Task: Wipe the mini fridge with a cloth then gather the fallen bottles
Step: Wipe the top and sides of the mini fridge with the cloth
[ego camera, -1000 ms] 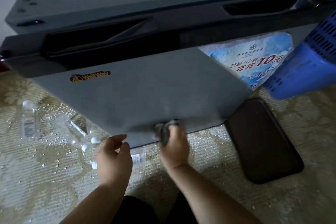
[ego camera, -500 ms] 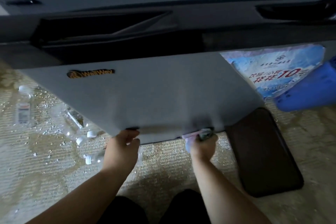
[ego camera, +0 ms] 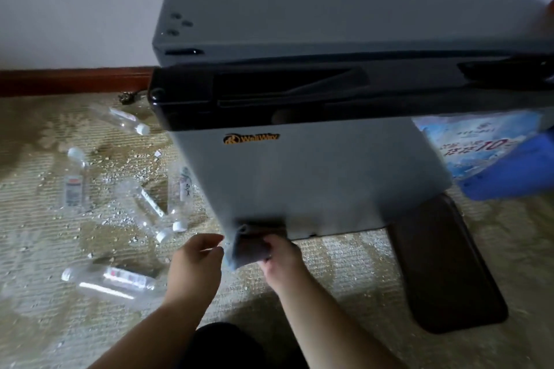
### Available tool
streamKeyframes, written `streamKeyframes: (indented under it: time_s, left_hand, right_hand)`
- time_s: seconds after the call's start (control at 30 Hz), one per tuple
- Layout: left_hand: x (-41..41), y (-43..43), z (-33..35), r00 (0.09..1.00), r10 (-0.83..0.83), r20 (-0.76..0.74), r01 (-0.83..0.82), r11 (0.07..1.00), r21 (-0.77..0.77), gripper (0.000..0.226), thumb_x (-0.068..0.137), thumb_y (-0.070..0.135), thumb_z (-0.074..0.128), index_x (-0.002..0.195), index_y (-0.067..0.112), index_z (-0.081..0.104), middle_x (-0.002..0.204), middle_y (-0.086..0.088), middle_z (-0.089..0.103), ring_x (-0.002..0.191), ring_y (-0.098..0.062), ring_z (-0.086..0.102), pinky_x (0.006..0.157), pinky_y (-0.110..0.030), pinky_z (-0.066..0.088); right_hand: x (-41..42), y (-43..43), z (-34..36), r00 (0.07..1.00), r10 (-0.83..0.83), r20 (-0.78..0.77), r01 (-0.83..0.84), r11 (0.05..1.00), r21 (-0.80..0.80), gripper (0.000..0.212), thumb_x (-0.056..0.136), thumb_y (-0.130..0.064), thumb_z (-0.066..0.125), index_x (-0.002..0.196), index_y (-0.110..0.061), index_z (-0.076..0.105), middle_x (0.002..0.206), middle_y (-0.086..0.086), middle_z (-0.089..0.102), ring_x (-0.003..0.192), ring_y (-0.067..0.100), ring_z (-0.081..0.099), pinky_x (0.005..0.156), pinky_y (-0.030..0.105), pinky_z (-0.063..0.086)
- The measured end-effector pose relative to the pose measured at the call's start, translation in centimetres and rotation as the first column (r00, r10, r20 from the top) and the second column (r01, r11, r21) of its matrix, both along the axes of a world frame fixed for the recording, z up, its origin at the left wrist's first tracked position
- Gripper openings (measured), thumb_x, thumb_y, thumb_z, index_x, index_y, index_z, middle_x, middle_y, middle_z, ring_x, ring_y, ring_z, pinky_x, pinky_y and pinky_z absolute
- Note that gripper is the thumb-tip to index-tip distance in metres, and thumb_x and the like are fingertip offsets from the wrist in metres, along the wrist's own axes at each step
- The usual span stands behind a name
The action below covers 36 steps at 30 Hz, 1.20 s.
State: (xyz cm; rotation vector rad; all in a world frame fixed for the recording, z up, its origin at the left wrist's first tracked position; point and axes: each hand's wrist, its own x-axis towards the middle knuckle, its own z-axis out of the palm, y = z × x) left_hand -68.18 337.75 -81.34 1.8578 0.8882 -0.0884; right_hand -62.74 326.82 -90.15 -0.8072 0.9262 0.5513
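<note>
Five bottles: clear plastic, all lying flat on the carpet to the left of the fridge, none gathered yet.
Mini fridge [ego camera: 323, 183]: grey, upright on the carpet [ego camera: 45, 249], door shut, black handle band across the top of the door; it is the landmark for every line below.
Blue basket [ego camera: 515, 177]: just right of the fridge, partly out of view.
Dark mat [ego camera: 443, 263]: on the floor at the fridge's lower right corner.
Nearest bottle [ego camera: 111, 280]: well left of the fridge and closest to the person, long axis running left to right, cap end pointing away from the fridge.
Bottle pair [ego camera: 168, 204]: just beside the fridge's left edge, caps pointing toward the person.
Right hand [ego camera: 278, 252]: closed around the cloth at the fridge door's bottom edge.
Left hand [ego camera: 195, 260]: beside the cloth, fingers loosely curled, holding nothing that I can see.
Cloth [ego camera: 251, 243]: grey, bunched, its top touching the door's lower lip.
Doing it well: I'd flatten the cloth and run it firmly along the whole bottom edge before turning to the bottles.
</note>
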Motion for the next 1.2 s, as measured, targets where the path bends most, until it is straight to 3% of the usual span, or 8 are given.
streamKeyframes:
  time_s: [0.27,0.53,0.67,0.8,0.9,0.97,1.07,1.2]
  left_hand:
    - [-1.0,-3.6,1.4,0.997,-0.056,0.052,0.061,0.993,-0.100,0.022,0.086,0.002,0.051,0.100,0.012,0.065,0.070,0.000,0.062,0.040,-0.012,0.041,0.034,-0.017,0.032]
    - [-2.9,-2.5,5.0,0.994,-0.072,0.082,0.075,0.996,-0.037,0.023,0.088,0.007,0.050,0.105,0.011,0.065,0.087,-0.006,0.065,0.049,-0.017,0.047,0.044,-0.022,0.036]
    - [-3.7,-3.2,6.9,0.985,-0.109,0.134,0.127,0.982,-0.139,0.019,0.090,0.011,0.053,0.103,0.004,0.066,0.082,-0.003,0.065,0.069,-0.018,0.057,0.059,-0.024,0.042]
    - [-3.2,-5.2,9.1,0.971,-0.191,0.143,0.237,0.703,-0.670,0.052,0.088,0.053,0.045,0.113,0.010,0.059,0.110,-0.013,0.066,0.099,-0.027,0.063,0.078,-0.037,0.049]
    - [-3.0,-6.2,9.6,0.927,-0.345,0.150,0.329,0.550,-0.768,0.079,0.069,0.073,0.053,0.118,0.012,0.061,0.114,-0.012,0.066,0.107,-0.029,0.060,0.089,-0.040,0.048]
    - [-3.3,-6.8,9.4,0.918,-0.363,0.163,0.350,0.541,-0.765,0.075,0.063,0.065,0.069,0.114,0.012,0.066,0.114,-0.012,0.068,0.110,-0.031,0.061,0.097,-0.042,0.046]
    - [-3.7,-7.3,7.8,0.960,-0.251,0.121,0.248,0.574,-0.780,0.050,0.068,0.028,0.078,0.109,0.001,0.066,0.101,-0.018,0.070,0.093,-0.032,0.065,0.097,-0.047,0.047]
    - [-4.0,-7.2,5.4,0.984,-0.154,0.085,0.160,0.588,-0.793,0.019,0.083,0.002,0.061,0.101,0.001,0.065,0.088,-0.017,0.070,0.072,-0.028,0.068,0.068,-0.042,0.058]
  right_hand:
    - [3.1,-10.3,11.3,0.969,-0.099,0.228,0.127,0.986,-0.111,0.020,0.084,0.004,0.050,0.094,-0.005,0.065,0.074,0.006,0.070,0.067,0.016,0.067,0.055,0.024,0.057]
    - [2.4,-13.6,24.5,0.810,-0.207,0.548,0.257,0.966,-0.015,0.018,0.086,0.000,0.051,0.094,-0.014,0.060,0.068,0.001,0.072,0.060,0.011,0.070,0.051,0.023,0.056]
    - [-0.4,-14.1,25.2,0.758,-0.217,0.615,0.204,0.975,0.093,0.022,0.081,-0.005,0.048,0.098,-0.010,0.061,0.083,0.007,0.070,0.068,0.017,0.071,0.065,0.027,0.057]
    - [-5.1,-13.1,20.7,0.663,-0.064,0.746,-0.187,0.951,0.248,0.044,0.090,-0.024,0.039,0.125,0.000,0.051,0.120,0.021,0.058,0.111,0.032,0.057,0.099,0.042,0.042]
    - [-6.9,-12.3,18.0,0.685,-0.034,0.728,-0.326,0.879,0.347,0.053,0.085,-0.029,0.058,0.117,0.014,0.054,0.117,0.034,0.057,0.118,0.033,0.055,0.106,0.038,0.038]
    - [-7.8,-12.1,16.8,0.774,0.050,0.631,-0.368,0.846,0.385,0.067,0.070,-0.033,0.069,0.122,0.005,0.053,0.118,0.032,0.056,0.118,0.038,0.052,0.112,0.045,0.028]
    - [-8.3,-12.5,15.0,0.838,0.119,0.533,-0.323,0.895,0.308,0.074,0.036,-0.022,0.085,0.104,0.003,0.068,0.107,0.023,0.065,0.100,0.034,0.064,0.095,0.042,0.050]
    - [-8.5,-13.3,13.4,0.898,0.221,0.380,-0.332,0.908,0.255,0.060,0.057,-0.039,0.075,0.102,0.001,0.071,0.107,0.025,0.067,0.100,0.038,0.065,0.100,0.048,0.043]
